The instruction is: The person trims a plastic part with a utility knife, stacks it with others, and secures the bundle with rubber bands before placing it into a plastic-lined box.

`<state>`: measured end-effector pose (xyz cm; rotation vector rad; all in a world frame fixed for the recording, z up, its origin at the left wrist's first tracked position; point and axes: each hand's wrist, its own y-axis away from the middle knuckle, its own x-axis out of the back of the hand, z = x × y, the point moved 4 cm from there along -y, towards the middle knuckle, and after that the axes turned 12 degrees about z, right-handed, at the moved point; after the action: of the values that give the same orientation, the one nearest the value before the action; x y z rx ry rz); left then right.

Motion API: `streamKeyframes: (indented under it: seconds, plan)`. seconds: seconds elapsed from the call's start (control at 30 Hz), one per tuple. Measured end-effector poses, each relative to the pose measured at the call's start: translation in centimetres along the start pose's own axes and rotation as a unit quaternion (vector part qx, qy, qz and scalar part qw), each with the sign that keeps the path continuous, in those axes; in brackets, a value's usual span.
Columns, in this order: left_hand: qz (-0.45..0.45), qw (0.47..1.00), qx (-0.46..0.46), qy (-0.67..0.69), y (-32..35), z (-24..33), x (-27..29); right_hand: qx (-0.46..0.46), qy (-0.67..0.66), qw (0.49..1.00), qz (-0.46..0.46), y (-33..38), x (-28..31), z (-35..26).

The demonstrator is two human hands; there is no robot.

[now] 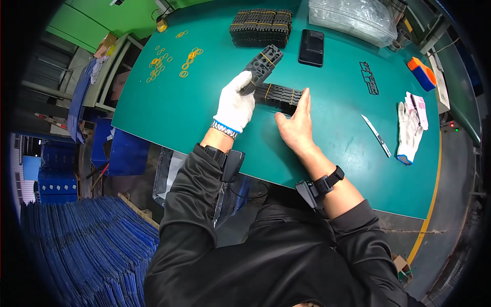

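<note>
At frame centre, our knit-gloved left hand (235, 105) grips a ribbed black plastic bundle (263, 64); our bare right hand (295, 125), fingers straight together, presses a banded stack (279, 96) on the smooth green counter (337, 117).

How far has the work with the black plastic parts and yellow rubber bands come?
Done: a pile of banded black plastic bundles lies at the far table edge. In hand: the gloved left hand holds one banded bundle, and the bare right hand presses a banded row of black parts. Left: loose yellow rubber bands on the green table.
</note>
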<state>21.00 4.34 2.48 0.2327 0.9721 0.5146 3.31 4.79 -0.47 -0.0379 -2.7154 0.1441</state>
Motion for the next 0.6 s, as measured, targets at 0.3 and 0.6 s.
streamKeyframes:
  seconds: [0.3, 0.6]
  plan:
    - [0.046, 0.998, -0.015, -0.033, -1.2, 0.2, 0.8, -0.001, -0.042, 0.999, 0.006, 0.0, 0.7, -0.2]
    - [-0.149, 0.954, -0.045, -0.256, 10.5, -0.2, -5.3, -0.094, -0.348, 0.933, 0.016, 3.3, 13.3, 0.1]
